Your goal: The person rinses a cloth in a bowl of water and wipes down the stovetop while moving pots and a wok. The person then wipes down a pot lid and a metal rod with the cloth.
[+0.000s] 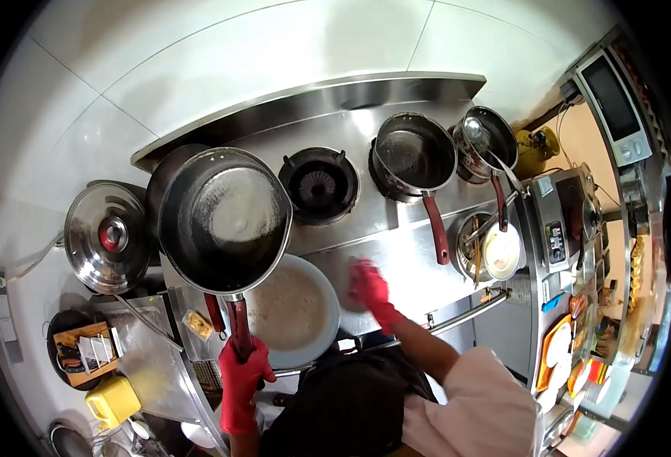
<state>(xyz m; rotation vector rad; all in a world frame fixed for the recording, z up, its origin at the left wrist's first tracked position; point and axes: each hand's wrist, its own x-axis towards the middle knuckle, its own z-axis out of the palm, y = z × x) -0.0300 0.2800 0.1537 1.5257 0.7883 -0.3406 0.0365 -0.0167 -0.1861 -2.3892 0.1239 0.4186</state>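
My left hand [242,381], in a red rubber glove, grips the dark red handle of a deep saucepan [175,244]. The pan is raised at the left, with its dark inside and pale, whitish bottom turned toward me. Partly beneath it stands a light blue basin [334,308] of cloudy, brownish-white liquid. My right hand [369,286], also red-gloved, is over the steel counter [408,247] to the basin's right. Motion smears its fingers, so whether anything is in them does not show.
A gas burner [318,185] sits behind the basin. Two handled saucepans, one nearer [415,152] and one farther right [487,141], rest on the stove. A lidded pot [105,238] stands left; a yellow jug [114,401] is lower left. A steel container [468,247] holds utensils beside a white bowl [501,251].
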